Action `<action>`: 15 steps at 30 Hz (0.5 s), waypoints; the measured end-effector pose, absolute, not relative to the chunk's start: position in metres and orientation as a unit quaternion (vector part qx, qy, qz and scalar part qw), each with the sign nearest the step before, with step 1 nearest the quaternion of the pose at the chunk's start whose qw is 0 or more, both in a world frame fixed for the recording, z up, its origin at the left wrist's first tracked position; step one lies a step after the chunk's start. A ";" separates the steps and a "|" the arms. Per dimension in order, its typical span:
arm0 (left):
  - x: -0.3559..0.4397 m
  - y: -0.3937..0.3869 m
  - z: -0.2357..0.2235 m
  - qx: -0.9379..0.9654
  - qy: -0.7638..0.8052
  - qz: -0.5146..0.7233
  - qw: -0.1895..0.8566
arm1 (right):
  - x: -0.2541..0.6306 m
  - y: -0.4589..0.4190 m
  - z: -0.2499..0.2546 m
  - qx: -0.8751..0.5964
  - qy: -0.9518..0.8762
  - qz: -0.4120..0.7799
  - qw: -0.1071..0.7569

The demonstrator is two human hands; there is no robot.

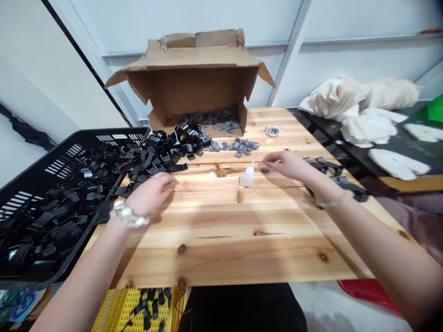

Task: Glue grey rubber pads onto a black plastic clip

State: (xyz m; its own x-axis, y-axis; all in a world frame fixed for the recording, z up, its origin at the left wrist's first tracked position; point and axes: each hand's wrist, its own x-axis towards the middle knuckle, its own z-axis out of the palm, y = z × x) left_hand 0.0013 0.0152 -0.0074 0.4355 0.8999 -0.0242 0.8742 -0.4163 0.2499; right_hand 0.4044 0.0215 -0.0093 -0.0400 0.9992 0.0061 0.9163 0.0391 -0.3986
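Note:
My left hand [152, 193] reaches toward the edge of a heap of black plastic clips [162, 154] spilling from a black crate [51, 170]; its fingers are curled at the nearest clips, and I cannot tell whether it grips one. My right hand [287, 165] hovers over the wooden table [224, 230], fingers pinched near a small grey pad [265, 170]. A small white glue bottle [247, 176] stands just left of that hand. More grey pads [238, 146] lie in a loose pile beyond.
An open cardboard box [197, 87] lies on its side at the back with grey pads inside. Assembled black clips [332, 173] sit at the right edge. A yellow crate [138, 306] with several clips is below the table front. White cloth bundles [363, 110] lie far right.

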 end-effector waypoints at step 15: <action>0.016 0.035 -0.025 0.822 0.533 -0.022 -0.200 | 0.373 0.094 -0.034 -0.679 -0.695 0.139 0.192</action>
